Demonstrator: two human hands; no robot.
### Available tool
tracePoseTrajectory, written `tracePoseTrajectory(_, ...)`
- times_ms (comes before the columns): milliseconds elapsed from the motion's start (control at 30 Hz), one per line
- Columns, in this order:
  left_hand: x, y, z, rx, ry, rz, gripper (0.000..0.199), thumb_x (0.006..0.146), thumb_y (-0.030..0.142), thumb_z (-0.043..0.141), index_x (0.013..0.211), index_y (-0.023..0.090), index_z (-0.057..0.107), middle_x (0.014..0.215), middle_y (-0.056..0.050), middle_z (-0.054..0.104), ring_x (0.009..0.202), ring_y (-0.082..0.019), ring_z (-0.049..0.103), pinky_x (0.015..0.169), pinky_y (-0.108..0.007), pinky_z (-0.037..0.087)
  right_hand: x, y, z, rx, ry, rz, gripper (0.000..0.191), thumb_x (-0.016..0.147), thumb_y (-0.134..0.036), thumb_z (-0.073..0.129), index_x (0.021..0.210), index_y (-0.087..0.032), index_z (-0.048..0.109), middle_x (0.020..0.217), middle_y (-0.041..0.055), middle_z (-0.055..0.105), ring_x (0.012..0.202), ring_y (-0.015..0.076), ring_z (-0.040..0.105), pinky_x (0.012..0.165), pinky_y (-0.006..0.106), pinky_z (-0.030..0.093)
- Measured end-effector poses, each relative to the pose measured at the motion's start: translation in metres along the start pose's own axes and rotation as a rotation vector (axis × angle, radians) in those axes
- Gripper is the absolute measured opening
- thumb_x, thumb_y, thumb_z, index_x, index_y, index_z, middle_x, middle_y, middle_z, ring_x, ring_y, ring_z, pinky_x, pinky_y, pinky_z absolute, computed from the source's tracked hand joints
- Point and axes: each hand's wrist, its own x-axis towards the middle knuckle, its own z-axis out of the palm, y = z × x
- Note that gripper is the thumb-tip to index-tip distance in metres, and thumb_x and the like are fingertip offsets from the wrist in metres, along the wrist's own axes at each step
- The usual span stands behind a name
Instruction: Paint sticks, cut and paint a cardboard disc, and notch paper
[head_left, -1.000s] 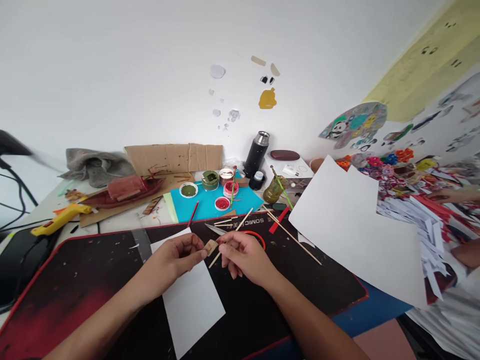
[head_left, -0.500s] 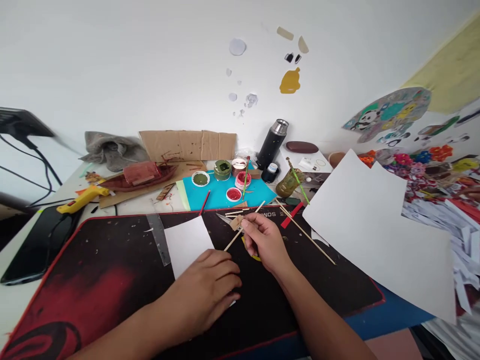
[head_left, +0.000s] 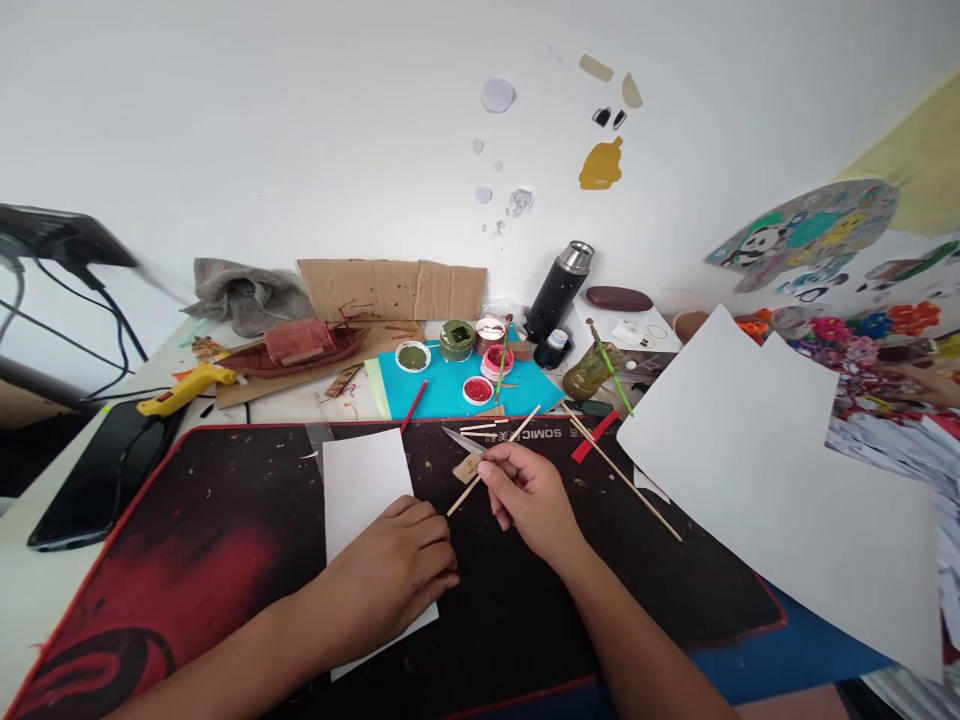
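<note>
Head view: left hand [head_left: 405, 565] palm down over white paper [head_left: 364, 480], fingers loosely bent, released. Small tan piece [head_left: 465, 469] toward its 1 o'clock, just off right hand [head_left: 529, 492] at 9 o'clock, long axis roughly 8-to-2; right nearer. Thin stick [head_left: 462, 498] slants 7-to-1 past bent right fingers; blade [head_left: 462, 440] points 10 o'clock. Right grasp: cannot tell.

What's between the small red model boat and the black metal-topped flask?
In the head view: a round white dish of green paint, a green jar, a brown-and-white jar and crumpled clear plastic.
</note>
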Motion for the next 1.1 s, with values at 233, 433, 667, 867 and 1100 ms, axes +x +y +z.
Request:
tracePoseTrajectory(233, -0.016, -0.011, -0.011, -0.038, -0.029, -0.056, 0.012, 0.106, 0.016, 0.063, 0.102, 0.025, 0.070, 0.094, -0.001, 0.074, 0.088, -0.022, 0.066, 0.083, -0.037, 0.047, -0.003, 0.002, 0.000, -0.236, -0.089, 0.015, 0.026, 0.101, -0.047, 0.070, 0.100, -0.022, 0.076, 0.058, -0.0069, 0.058, 0.045, 0.0118, 0.050, 0.050, 0.025, 0.039)
tracePoseTrajectory(433, -0.019, -0.019, -0.021, 0.011, 0.199, -0.155, 0.026, 0.109, 0.023, 0.061, 0.135, 0.025, 0.063, 0.113, -0.005, 0.079, 0.099, -0.025, 0.073, 0.089, -0.039, 0.055, -0.003, -0.006, 0.008, -0.507, -0.190, -0.013, 0.013, 0.100, -0.033, 0.074, 0.095, -0.023, 0.081, 0.069, -0.0037, 0.066, 0.061, 0.0140, 0.056, 0.060, 0.027, 0.038)
tracePoseTrajectory(667, -0.006, -0.019, -0.024, 0.277, 0.224, 0.033, 0.037, 0.111, 0.019, 0.056, 0.147, 0.021, 0.063, 0.118, -0.010, 0.082, 0.103, -0.029, 0.075, 0.089, -0.043, 0.055, -0.006, -0.012, 0.012, -0.322, -0.228, 0.130, 0.014, 0.101, -0.033, 0.074, 0.094, -0.022, 0.079, 0.055, -0.0082, 0.059, 0.046, 0.0111, 0.053, 0.052, 0.024, 0.040)
tracePoseTrajectory(867, -0.004, -0.019, -0.023, 0.309, 0.253, 0.072, 0.030, 0.113, 0.018, 0.050, 0.136, 0.020, 0.069, 0.108, -0.007, 0.083, 0.096, -0.027, 0.074, 0.087, -0.042, 0.051, -0.010, -0.010, 0.015, -0.299, -0.252, 0.194, 0.012, 0.101, -0.033, 0.074, 0.099, -0.023, 0.080, 0.053, -0.0097, 0.058, 0.044, 0.0103, 0.052, 0.051, 0.023, 0.041)
tracePoseTrajectory(1100, -0.007, -0.026, -0.023, 0.213, 0.214, -0.093, 0.029, 0.103, 0.016, 0.058, 0.126, 0.022, 0.073, 0.110, -0.008, 0.082, 0.095, -0.029, 0.074, 0.083, -0.042, 0.052, -0.008, -0.013, -0.001, -0.634, -0.101, -0.033, 0.018, 0.105, -0.031, 0.073, 0.117, -0.025, 0.085, 0.072, -0.0012, 0.077, 0.070, 0.0195, 0.073, 0.075, 0.030, 0.051)
